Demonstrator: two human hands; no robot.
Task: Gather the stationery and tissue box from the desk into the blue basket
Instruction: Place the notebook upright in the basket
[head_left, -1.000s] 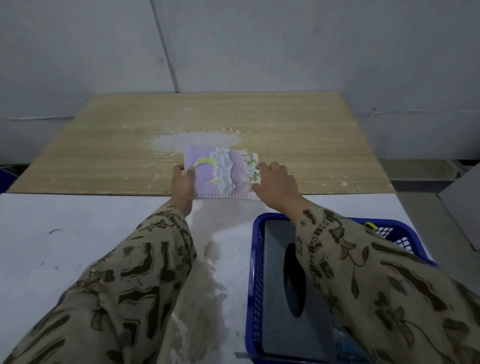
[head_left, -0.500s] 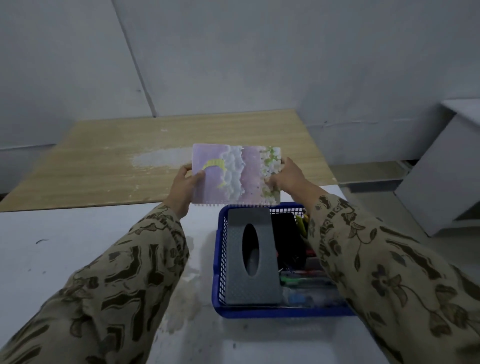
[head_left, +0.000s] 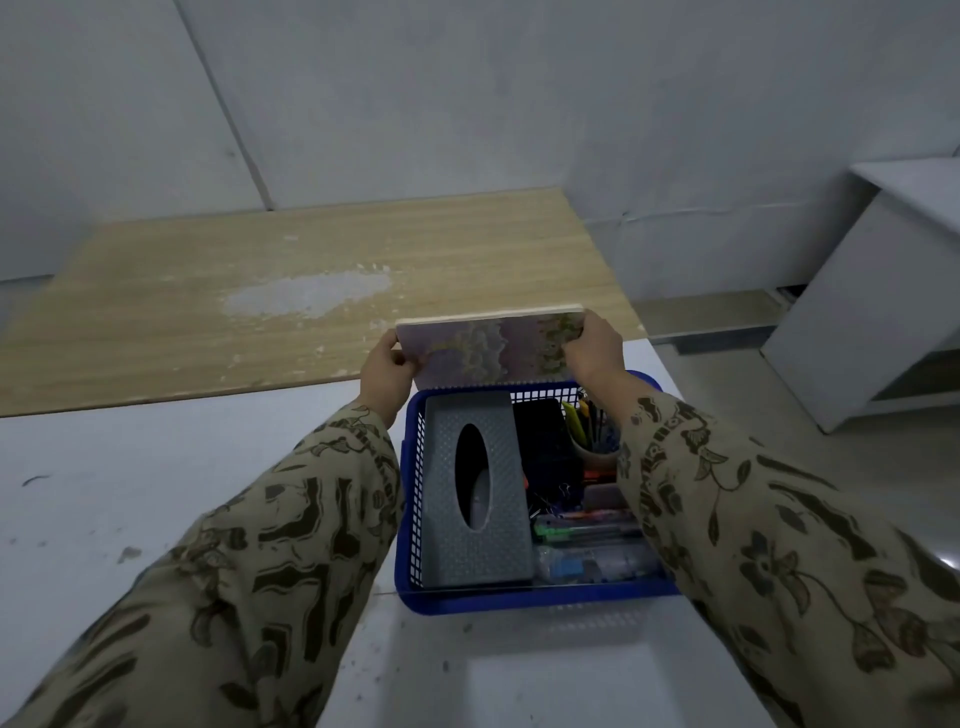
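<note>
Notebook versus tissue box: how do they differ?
The notebook is pastel and patterned; the tissue box is plain grey. The notebook is thin and held on edge by the left hand and right hand; the bulkier tissue box lies flat in the blue basket. Both are rectangular.

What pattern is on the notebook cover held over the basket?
The notebook cover is pastel purple and pink with white scalloped clouds; the head view shows it.
</note>
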